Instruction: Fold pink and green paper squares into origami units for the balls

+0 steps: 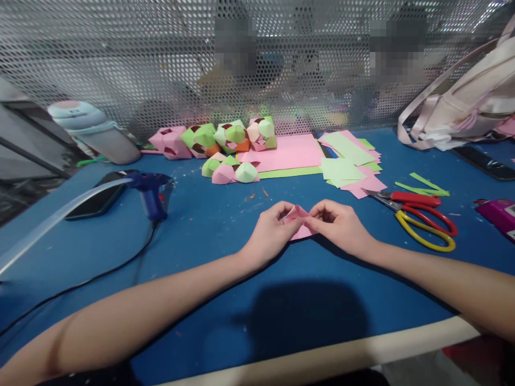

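A small pink piece of folded paper point(301, 231) is pinched between my two hands just above the blue table point(209, 225). My left hand point(271, 228) grips its left side, thumb across the front. From the other side my right hand point(340, 222) holds the paper with thumb and bent fingers. A crease stands up at the top of the paper, and part of it is hidden behind my fingers. Beyond my hands lie pink paper sheets point(287, 151) and smaller light green pieces point(341, 169).
Several folded paper shapes point(233, 138) stand by the perforated metal screen point(161, 64). On the left are a blue glue gun point(148, 193) with its cord, a dark phone point(98, 198) and a bottle point(100, 134). Scissors point(422, 214), green strips point(426, 186) and a bag point(470, 102) lie right.
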A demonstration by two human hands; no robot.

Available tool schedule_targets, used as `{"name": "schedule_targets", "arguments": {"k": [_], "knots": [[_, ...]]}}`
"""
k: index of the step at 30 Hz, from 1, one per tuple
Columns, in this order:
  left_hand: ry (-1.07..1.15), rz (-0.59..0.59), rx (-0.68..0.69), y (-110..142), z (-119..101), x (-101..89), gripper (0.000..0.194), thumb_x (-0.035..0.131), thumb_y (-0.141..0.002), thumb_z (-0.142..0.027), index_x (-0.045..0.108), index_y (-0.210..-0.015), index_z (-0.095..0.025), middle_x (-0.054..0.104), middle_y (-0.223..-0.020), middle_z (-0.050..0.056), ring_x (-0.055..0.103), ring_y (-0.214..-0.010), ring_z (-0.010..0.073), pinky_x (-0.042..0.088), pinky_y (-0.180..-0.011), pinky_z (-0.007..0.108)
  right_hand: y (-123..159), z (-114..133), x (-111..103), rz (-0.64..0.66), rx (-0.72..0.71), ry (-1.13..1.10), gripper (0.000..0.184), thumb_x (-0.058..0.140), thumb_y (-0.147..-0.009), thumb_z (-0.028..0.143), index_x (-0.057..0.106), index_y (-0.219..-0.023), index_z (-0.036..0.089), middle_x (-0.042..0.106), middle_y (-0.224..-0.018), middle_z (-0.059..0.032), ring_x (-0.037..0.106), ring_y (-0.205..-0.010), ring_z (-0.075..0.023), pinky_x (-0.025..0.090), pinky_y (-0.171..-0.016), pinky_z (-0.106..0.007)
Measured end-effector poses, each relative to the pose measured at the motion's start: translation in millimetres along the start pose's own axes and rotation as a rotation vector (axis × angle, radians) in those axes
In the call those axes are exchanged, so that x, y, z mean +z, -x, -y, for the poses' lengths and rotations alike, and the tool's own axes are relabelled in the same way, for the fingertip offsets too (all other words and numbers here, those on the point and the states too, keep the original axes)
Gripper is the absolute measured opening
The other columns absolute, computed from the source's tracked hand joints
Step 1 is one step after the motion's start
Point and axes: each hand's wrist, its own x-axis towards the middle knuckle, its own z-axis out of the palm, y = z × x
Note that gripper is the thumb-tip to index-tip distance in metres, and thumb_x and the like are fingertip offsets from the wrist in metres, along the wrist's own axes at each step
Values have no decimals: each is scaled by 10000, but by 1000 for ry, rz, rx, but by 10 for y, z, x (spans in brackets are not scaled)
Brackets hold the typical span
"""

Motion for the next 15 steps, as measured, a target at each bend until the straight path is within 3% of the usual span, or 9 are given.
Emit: {"name": "schedule_targets", "arguments": {"k": [5,15], "knots": [[-45,60,21,-45,33,-40,202,610,-794,-342,637,-837,-146,614,-759,-4,530,-707,126,422,-678,233,-60,3,-10,37,-73,-17,185,529,-899,299,621,-794,178,604,-748,17,528,-709,-96,426,-665,-214],[-110,34,82,-255,135,-151,160,557,-741,-172,649,-870,-147,650,-807,7,552,-729,138,433,-700,246,-304,-71,86,36,-140,165,101,574,-842,243,629,-791,176,617,-678,8,541,-621,-109,418,-591,-235]]}}
